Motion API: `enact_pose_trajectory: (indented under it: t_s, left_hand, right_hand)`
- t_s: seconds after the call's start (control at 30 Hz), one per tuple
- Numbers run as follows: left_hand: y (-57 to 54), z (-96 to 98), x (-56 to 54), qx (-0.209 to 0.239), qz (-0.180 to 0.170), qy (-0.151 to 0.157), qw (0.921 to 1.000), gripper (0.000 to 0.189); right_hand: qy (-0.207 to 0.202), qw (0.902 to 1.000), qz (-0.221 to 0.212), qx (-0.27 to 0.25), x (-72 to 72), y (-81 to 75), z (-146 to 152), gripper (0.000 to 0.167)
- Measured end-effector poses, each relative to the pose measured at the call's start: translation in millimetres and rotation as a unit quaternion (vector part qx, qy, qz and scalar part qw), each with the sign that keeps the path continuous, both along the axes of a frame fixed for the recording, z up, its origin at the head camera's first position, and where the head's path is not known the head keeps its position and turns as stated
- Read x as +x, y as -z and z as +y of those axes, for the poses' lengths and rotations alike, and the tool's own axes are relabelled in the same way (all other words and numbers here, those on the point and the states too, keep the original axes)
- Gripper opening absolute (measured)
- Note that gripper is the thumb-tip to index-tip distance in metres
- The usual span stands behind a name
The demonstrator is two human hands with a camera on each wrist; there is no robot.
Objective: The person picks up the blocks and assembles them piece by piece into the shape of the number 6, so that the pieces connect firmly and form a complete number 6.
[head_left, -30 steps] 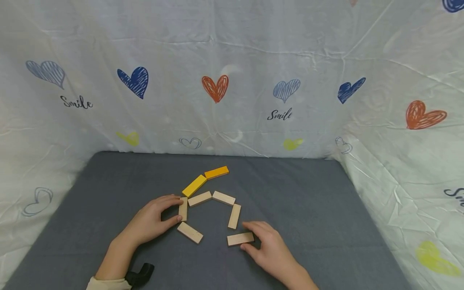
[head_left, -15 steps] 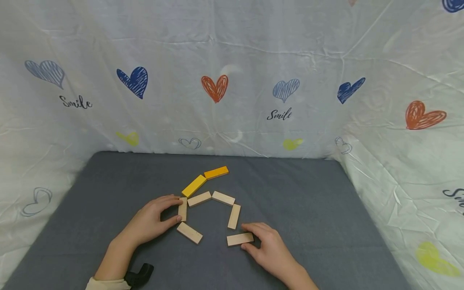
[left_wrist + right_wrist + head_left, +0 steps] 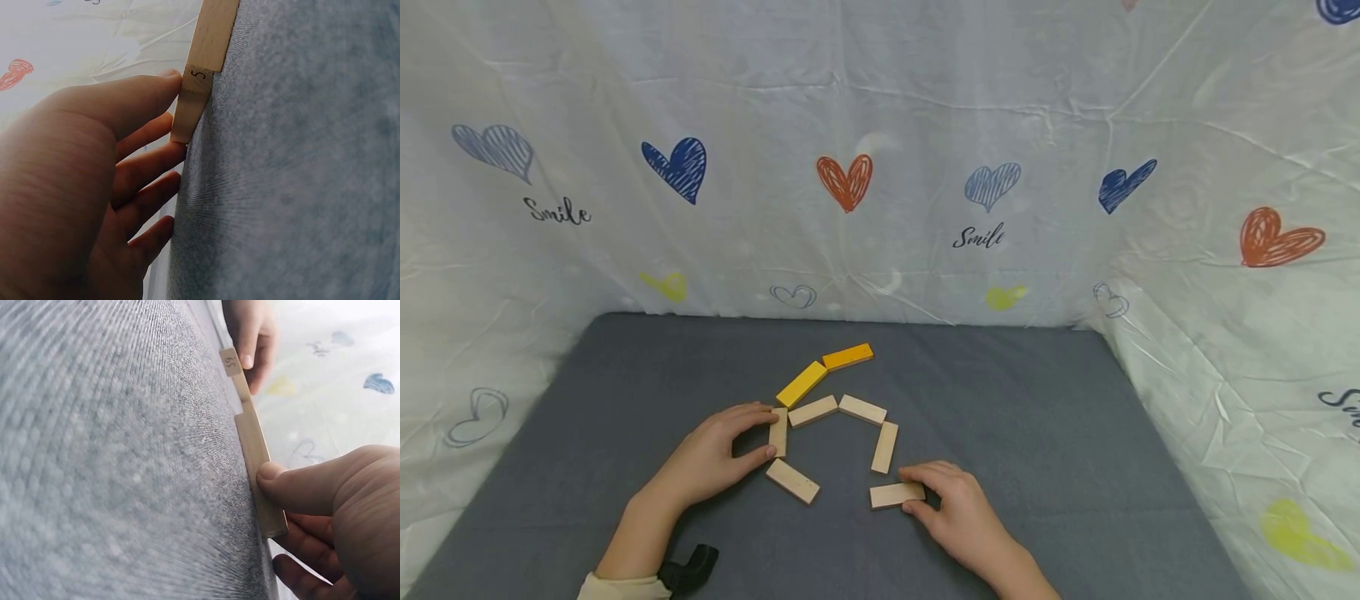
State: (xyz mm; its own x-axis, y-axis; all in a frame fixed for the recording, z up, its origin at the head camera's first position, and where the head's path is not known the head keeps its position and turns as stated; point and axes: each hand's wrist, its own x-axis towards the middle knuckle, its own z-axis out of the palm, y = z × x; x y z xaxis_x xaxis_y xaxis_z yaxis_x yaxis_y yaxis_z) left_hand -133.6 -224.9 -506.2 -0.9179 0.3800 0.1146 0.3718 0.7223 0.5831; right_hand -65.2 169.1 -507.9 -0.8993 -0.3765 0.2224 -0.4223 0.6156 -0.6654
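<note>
In the head view, my left hand (image 3: 718, 450) pinches a plain wooden block (image 3: 778, 432) at the left of a ring of blocks. Its thumb and index finger touch the block near its two ends. My right hand (image 3: 958, 512) holds another plain block (image 3: 889, 496) by its right end, between thumb and fingers. Both blocks lie flat on the grey cloth. The right wrist view shows the thumb on top edge of the held block (image 3: 256, 447). A digit is printed on the end of a block (image 3: 197, 75) in the left wrist view.
More plain blocks form the arch: lower left (image 3: 793, 482), upper left (image 3: 812, 412), upper right (image 3: 862, 410) and right (image 3: 884, 448). Behind them lie a yellow block (image 3: 801, 384) and an orange block (image 3: 847, 357), end to end. A white curtain (image 3: 910, 100) hangs at the back.
My right thumb and fingertips have shifted very slightly on their block. The left hand and all the blocks look the same as before.
</note>
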Motion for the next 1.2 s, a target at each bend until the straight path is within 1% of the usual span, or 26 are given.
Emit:
enact_pose_trajectory:
  t_s: [0.4, 0.63, 0.83, 1.0, 1.2]
  left_hand:
    - [-1.6, 0.6, -0.3, 0.001, 0.000, 0.002, 1.0000, 0.054]
    - [-1.2, -0.5, -0.3, 0.000, -0.001, 0.000, 1.0000, 0.054]
    - [-1.0, -0.8, -0.5, -0.001, -0.002, 0.000, 1.0000, 0.054]
    - [-0.7, -0.3, -0.2, -0.001, -0.003, 0.000, 1.0000, 0.054]
    - [-0.7, 0.3, 0.4, 0.004, 0.003, 0.000, 1.0000, 0.054]
  right_hand:
    - [-0.007, 1.0000, 0.000, 0.001, -1.0, -2.9, 0, 0.041]
    - [-0.015, 0.9999, 0.009, 0.003, -3.9, -4.0, -2, 0.041]
    - [-0.027, 0.9995, 0.019, 0.002, -6.8, -9.7, -7, 0.040]
    - [-0.037, 0.9992, 0.012, 0.007, -9.0, -14.6, -12, 0.040]
    - [-0.045, 0.9989, 0.011, 0.005, -10.9, -17.0, -17, 0.039]
